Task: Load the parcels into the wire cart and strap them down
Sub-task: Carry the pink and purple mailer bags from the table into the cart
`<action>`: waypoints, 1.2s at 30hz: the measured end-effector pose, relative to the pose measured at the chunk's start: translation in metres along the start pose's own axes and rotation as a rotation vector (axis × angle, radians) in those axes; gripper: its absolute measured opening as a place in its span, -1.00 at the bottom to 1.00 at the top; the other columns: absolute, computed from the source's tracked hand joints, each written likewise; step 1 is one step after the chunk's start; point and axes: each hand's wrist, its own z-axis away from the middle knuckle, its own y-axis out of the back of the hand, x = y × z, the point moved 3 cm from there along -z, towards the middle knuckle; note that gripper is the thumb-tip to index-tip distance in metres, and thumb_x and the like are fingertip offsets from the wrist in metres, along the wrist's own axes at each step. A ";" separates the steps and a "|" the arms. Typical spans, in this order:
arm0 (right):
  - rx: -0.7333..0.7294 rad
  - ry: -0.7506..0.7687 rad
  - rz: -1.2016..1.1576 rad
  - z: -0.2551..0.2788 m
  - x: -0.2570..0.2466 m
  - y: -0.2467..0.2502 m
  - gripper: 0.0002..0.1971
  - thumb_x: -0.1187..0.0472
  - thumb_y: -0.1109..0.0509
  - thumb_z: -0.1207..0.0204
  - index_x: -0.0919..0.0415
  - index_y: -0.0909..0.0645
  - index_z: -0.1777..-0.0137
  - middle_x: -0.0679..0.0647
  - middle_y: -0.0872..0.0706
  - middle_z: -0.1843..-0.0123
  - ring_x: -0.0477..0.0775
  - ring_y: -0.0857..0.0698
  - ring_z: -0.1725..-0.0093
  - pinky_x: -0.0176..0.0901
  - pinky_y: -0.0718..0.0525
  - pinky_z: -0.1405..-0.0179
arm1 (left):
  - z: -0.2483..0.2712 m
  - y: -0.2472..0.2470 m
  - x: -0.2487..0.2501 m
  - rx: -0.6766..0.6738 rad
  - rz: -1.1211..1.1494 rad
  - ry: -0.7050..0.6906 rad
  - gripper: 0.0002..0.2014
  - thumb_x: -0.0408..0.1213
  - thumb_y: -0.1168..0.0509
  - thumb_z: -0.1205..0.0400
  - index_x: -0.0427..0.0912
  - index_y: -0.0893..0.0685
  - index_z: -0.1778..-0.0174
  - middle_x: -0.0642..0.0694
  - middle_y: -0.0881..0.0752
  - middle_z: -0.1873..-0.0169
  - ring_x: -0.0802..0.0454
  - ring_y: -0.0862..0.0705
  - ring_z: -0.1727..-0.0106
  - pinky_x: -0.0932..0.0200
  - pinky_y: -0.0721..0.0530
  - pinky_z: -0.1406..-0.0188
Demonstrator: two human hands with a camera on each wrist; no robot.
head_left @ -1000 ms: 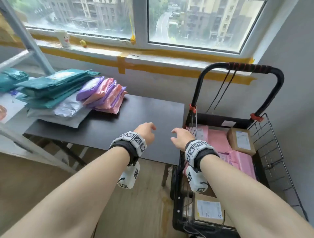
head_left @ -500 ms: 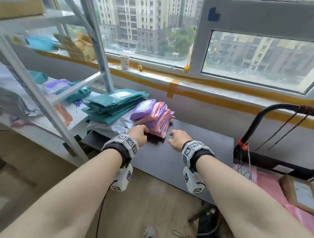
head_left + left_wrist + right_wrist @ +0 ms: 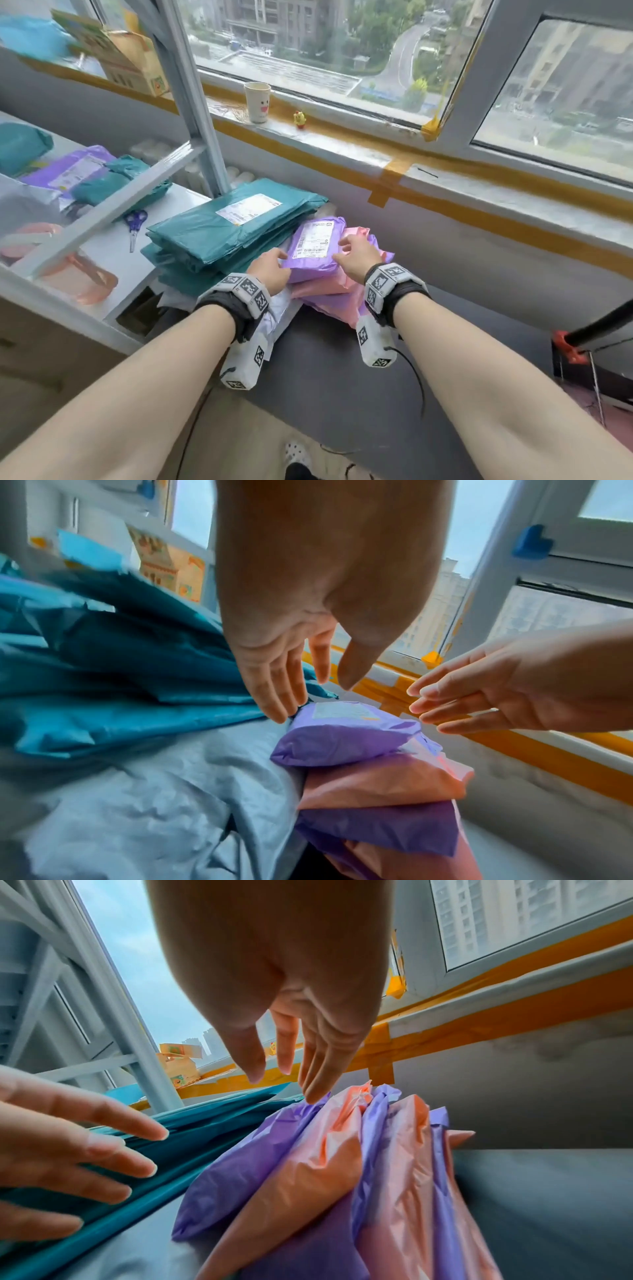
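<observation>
Moved from beside the cart to the table [image 3: 342, 394]: left hand [image 3: 270, 269] and right hand [image 3: 356, 255], fingers relaxed, flank the top purple parcel [image 3: 313, 251] on the pink-and-purple stack. Best gripped by both long edges, lifted level.

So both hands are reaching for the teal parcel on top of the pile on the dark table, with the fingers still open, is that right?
Not quite. The left hand and right hand flank the purple parcel topping the pink and purple pile, not the teal parcel beside it; the head view shows this. The fingers are open, and the pile is on the dark table.
</observation>
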 end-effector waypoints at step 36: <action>-0.089 -0.072 -0.898 0.125 -0.016 0.023 -0.41 0.63 -0.42 -0.39 0.14 -0.54 -0.36 0.23 -0.76 -0.02 -0.01 -0.80 0.24 -0.18 -0.79 0.26 | 0.062 -0.014 -0.003 -0.376 0.854 0.219 -0.70 -0.12 -0.14 -0.71 -0.26 -0.55 -0.21 -0.23 -0.67 0.13 -0.08 -0.63 0.21 0.08 -0.60 0.31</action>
